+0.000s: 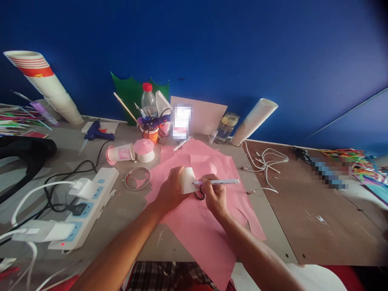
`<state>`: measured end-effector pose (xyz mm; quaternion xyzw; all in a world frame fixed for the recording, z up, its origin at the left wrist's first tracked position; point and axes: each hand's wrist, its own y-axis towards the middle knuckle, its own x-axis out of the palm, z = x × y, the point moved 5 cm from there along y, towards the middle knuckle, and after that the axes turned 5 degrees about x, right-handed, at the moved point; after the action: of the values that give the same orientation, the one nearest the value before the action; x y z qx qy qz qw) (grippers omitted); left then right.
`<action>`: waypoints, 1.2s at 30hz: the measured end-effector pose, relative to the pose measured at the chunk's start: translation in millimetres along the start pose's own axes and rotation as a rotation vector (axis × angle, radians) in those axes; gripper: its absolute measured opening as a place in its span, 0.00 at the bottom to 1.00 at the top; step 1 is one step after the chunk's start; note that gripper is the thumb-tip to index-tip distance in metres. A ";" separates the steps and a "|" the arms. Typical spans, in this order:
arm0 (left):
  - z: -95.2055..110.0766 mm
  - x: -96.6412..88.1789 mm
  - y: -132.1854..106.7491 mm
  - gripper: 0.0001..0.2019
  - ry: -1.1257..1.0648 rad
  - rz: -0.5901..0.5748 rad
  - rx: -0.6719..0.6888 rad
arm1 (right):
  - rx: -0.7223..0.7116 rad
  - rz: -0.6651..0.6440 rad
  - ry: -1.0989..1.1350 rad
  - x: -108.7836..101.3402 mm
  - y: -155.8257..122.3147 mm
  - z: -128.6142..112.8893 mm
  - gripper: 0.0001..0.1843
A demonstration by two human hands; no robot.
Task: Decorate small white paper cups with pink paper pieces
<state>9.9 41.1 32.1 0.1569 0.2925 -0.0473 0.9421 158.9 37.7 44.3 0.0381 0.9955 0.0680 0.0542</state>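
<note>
My left hand [172, 184] is wrapped round a white paper cup [188, 180], which lies tilted on its side above the pink paper [188, 230]. Between the fingers of my right hand [215, 198] is a white marker pen [227, 182], its tip pointing left at the cup's edge; whether it touches cannot be told. A dark loop [199, 195], perhaps a scissor handle, shows partly under my right hand. To the left stand a cup with a pink top [144, 150] and another cup on its side [120, 153].
A power strip [91, 206] with plugs and cables lies at left, a blue glue gun [97, 131] behind it. Tall cup stacks lean at the left [57, 93] and right [254, 121]. A lit phone [181, 121], a bottle [148, 101] and a glass jar [227, 127] stand behind.
</note>
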 end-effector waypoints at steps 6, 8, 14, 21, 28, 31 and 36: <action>-0.3 -0.4 0.2 0.32 0.011 -0.001 0.006 | 0.019 0.012 0.016 0.3 -0.7 -1.7 0.12; -0.2 -0.5 0.3 0.31 0.017 0.001 0.002 | 0.020 -0.002 0.036 1.2 -1.0 -1.0 0.12; 3.1 -1.5 0.6 0.31 0.014 0.010 -0.009 | 0.046 -0.025 0.083 1.1 -0.8 2.1 0.13; 3.4 -1.6 1.0 0.31 0.017 0.012 -0.024 | 0.043 -0.035 0.102 2.6 -1.9 3.4 0.13; 3.3 -1.2 0.6 0.32 0.000 0.023 -0.052 | 0.055 -0.117 0.120 3.0 -2.1 8.1 0.11; 4.2 -1.8 0.8 0.31 -0.007 0.030 -0.045 | 0.056 -0.096 0.161 1.6 -1.4 6.6 0.11; 4.0 -2.0 1.2 0.31 -0.020 0.018 -0.035 | 0.068 -0.063 0.234 2.1 -1.2 5.3 0.12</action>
<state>10.6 40.9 36.6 0.1425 0.2824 -0.0353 0.9480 157.4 37.4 38.7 0.0003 0.9974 0.0365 -0.0618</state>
